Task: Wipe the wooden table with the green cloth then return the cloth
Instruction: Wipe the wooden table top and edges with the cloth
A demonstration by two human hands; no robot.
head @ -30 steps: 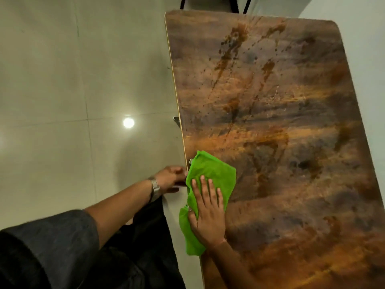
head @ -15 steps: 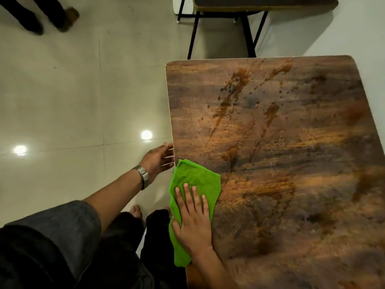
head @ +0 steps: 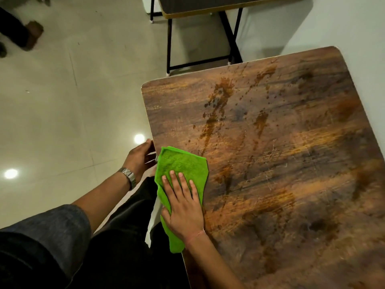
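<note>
Your right hand [head: 183,207] presses flat on the cloth [head: 181,163]; left hand [head: 139,156] grips the tabletop [head: 291,163] edge. The overhanging cloth could slip off.

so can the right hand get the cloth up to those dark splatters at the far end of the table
Probably yes: the right hand lies flat on the cloth, and nothing stands on the table between it and the splatters, though it looks a long stretch.

The surface [head: 281,163] is dark brown wood grain streaked with orange bands, with darker brown splatter spots toward its far edge. At its left edge lies a bright green cloth [head: 181,163]. Left of the surface the floor [head: 62,111] is pale beige tile with thin grout lines, and beyond the surface's far edge a stool [head: 198,9] shows black legs.
</note>
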